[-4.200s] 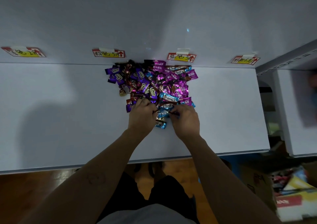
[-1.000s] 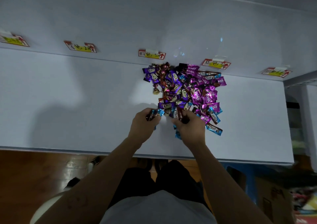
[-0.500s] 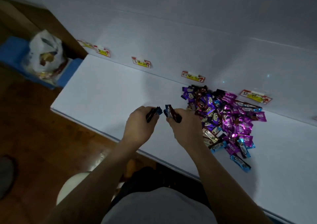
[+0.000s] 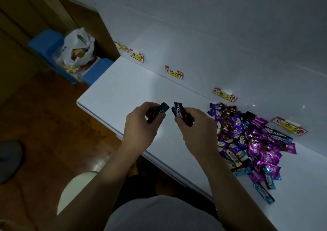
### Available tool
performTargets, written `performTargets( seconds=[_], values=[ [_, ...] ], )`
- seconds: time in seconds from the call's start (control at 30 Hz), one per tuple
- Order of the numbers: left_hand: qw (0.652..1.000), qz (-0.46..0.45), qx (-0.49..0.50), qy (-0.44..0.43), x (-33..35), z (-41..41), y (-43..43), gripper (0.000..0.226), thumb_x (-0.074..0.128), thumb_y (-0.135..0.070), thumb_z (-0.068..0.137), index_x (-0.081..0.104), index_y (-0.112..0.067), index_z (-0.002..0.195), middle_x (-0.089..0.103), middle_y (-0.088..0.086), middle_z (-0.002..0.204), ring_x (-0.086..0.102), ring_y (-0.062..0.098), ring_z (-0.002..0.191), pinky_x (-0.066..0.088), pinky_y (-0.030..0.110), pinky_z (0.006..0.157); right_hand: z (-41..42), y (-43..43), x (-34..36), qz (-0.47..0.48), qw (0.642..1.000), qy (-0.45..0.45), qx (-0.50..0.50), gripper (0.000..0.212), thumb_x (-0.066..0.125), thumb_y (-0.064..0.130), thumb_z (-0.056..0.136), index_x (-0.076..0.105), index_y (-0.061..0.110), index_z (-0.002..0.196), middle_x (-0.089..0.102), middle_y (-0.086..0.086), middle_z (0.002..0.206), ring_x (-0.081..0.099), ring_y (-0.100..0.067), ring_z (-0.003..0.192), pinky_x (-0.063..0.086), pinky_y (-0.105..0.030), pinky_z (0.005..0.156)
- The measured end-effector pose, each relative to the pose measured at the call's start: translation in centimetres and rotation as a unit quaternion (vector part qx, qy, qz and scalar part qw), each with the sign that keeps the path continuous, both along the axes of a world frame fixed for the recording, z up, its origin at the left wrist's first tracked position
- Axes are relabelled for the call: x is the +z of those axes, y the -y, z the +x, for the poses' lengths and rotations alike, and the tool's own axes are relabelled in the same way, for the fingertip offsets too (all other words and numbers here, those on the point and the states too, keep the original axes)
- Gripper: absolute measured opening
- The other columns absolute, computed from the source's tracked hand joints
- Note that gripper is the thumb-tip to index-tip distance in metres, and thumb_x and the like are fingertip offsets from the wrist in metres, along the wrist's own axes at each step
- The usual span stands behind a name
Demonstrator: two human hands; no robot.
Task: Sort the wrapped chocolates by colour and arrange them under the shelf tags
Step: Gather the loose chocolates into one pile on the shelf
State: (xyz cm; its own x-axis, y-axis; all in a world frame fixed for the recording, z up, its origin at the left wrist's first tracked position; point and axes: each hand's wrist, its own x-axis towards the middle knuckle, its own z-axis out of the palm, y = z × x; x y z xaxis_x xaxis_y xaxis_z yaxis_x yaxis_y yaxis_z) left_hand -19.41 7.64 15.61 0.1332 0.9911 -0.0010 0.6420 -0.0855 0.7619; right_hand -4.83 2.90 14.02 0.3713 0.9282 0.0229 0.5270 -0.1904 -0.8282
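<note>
A heap of wrapped chocolates (image 4: pixel 247 142) in purple, magenta, blue and brown lies on the white shelf (image 4: pixel 134 93), right of my hands. My left hand (image 4: pixel 141 126) grips a few dark and blue chocolate bars (image 4: pixel 157 112) above the shelf's bare left part. My right hand (image 4: pixel 196 130) grips another small bunch of dark and blue bars (image 4: pixel 182 114) close beside it. Red-and-yellow shelf tags are taped along the back wall: one at the far left (image 4: pixel 136 55), a second (image 4: pixel 173 72), a third (image 4: pixel 224 94) above the heap, and a fourth (image 4: pixel 290 126).
The shelf's left end and front edge (image 4: pixel 99 116) drop to a wooden floor (image 4: pixel 44 116). A white plastic bag of goods (image 4: pixel 77 48) sits on blue boxes (image 4: pixel 44 41) beyond the left end. A round pale stool (image 4: pixel 70 190) is under my left arm.
Both hands lifted small bunches of bars from the near edge of the heap and carried them left of it. My view swung left, bringing the shelf's end and the floor into sight.
</note>
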Motion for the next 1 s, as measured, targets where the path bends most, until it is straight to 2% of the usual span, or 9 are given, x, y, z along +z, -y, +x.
performTargets(
  seconds=[0.07, 0.27, 0.37, 0.43, 0.53, 0.67, 0.77, 0.87, 1.0],
  values=[
    [1.000, 0.003, 0.001, 0.012, -0.2, -1.2, -1.3, 0.016, 0.069, -0.027, 0.087, 0.064, -0.028, 0.102, 0.059, -0.016, 0.086, 0.061, 0.010, 0.073, 0.046, 0.019, 0.067, -1.2, -1.2, 0.3, -0.004, 1.000, -0.002, 0.002, 0.013, 0.069, 0.023, 0.087, 0.070, 0.016, 0.098, 0.067, 0.004, 0.075, 0.061, -0.017, 0.067, 0.053, -0.038, 0.066],
    [1.000, 0.007, -0.014, 0.022, -1.1, -5.7, -7.6, 0.019, 0.070, -0.028, 0.086, 0.063, -0.026, 0.103, 0.052, -0.024, 0.086, 0.052, -0.013, 0.083, 0.039, 0.000, 0.065, -6.0, -6.6, 0.6, -0.048, 0.998, -0.020, -0.039, 0.027, 0.069, 0.026, 0.087, 0.066, 0.020, 0.113, 0.068, 0.006, 0.092, 0.064, -0.015, 0.083, 0.055, -0.038, 0.078],
    [1.000, -0.013, -0.020, 0.021, -1.6, -8.3, -11.2, 0.024, 0.069, -0.031, 0.086, 0.064, -0.024, 0.108, 0.055, -0.021, 0.090, 0.056, -0.002, 0.080, 0.042, 0.005, 0.064, -9.0, -9.9, 0.9, -0.085, 0.994, -0.028, -0.054, 0.033, 0.069, 0.028, 0.087, 0.059, 0.027, 0.118, 0.060, 0.021, 0.083, 0.065, -0.008, 0.072, 0.057, -0.031, 0.072],
    [0.999, -0.034, -0.024, 0.019, -2.0, -9.7, -13.3, 0.029, 0.068, -0.031, 0.086, 0.064, -0.021, 0.113, 0.055, -0.016, 0.096, 0.055, 0.003, 0.082, 0.041, 0.005, 0.064, -11.0, -11.8, 0.6, -0.099, 0.992, -0.029, -0.070, 0.032, 0.070, 0.030, 0.087, 0.054, 0.030, 0.115, 0.052, 0.028, 0.076, 0.060, -0.002, 0.064, 0.054, -0.022, 0.063],
    [0.998, -0.046, -0.032, 0.016, -2.3, -11.4, -15.2, 0.032, 0.070, -0.029, 0.085, 0.064, -0.022, 0.115, 0.056, -0.016, 0.096, 0.055, 0.003, 0.083, 0.042, 0.005, 0.060, -13.2, -13.1, 0.2, -0.105, 0.989, -0.043, -0.097, 0.033, 0.072, 0.032, 0.085, 0.048, 0.034, 0.106, 0.053, 0.023, 0.083, 0.055, 0.005, 0.065, 0.044, -0.010, 0.059],
    [0.998, -0.052, -0.035, 0.028, -2.4, -13.2, -16.6, 0.027, 0.071, -0.028, 0.084, 0.063, -0.026, 0.110, 0.057, -0.018, 0.095, 0.056, -0.004, 0.081, 0.044, 0.004, 0.060, -14.9, -14.2, 0.0, -0.109, 0.986, -0.062, -0.109, 0.033, 0.073, 0.032, 0.084, 0.046, 0.033, 0.103, 0.060, 0.015, 0.094, 0.057, 0.003, 0.071, 0.047, -0.013, 0.063],
    [0.998, -0.044, -0.039, 0.029, -2.1, -13.3, -16.8, 0.023, 0.070, -0.027, 0.085, 0.060, -0.032, 0.105, 0.057, -0.019, 0.095, 0.055, -0.002, 0.082, 0.041, 0.005, 0.064, -15.2, -14.8, 0.0, -0.096, 0.986, -0.080, -0.113, 0.033, 0.073, 0.031, 0.084, 0.046, 0.032, 0.102, 0.060, 0.015, 0.095, 0.058, 0.004, 0.073, 0.046, -0.010, 0.062],
    [0.998, -0.050, -0.035, 0.030, -1.7, -13.2, -16.7, 0.023, 0.070, -0.025, 0.085, 0.062, -0.026, 0.108, 0.058, -0.016, 0.096, 0.056, 0.003, 0.085, 0.043, 0.004, 0.059, -15.2, -15.2, 0.2, -0.082, 0.985, -0.102, -0.112, 0.031, 0.072, 0.030, 0.084, 0.047, 0.030, 0.102, 0.061, 0.015, 0.095, 0.058, 0.006, 0.072, 0.044, -0.007, 0.056],
    [0.999, -0.039, -0.020, 0.023, -0.9, -13.2, -16.4, 0.022, 0.070, -0.024, 0.085, 0.057, -0.033, 0.101, 0.059, -0.017, 0.096, 0.056, 0.003, 0.085, 0.043, 0.008, 0.068, -15.2, -15.0, 0.3, -0.078, 0.982, -0.139, -0.102, 0.030, 0.071, 0.028, 0.086, 0.046, 0.030, 0.101, 0.059, 0.014, 0.092, 0.059, 0.006, 0.065, 0.044, -0.007, 0.053]
  ],
)
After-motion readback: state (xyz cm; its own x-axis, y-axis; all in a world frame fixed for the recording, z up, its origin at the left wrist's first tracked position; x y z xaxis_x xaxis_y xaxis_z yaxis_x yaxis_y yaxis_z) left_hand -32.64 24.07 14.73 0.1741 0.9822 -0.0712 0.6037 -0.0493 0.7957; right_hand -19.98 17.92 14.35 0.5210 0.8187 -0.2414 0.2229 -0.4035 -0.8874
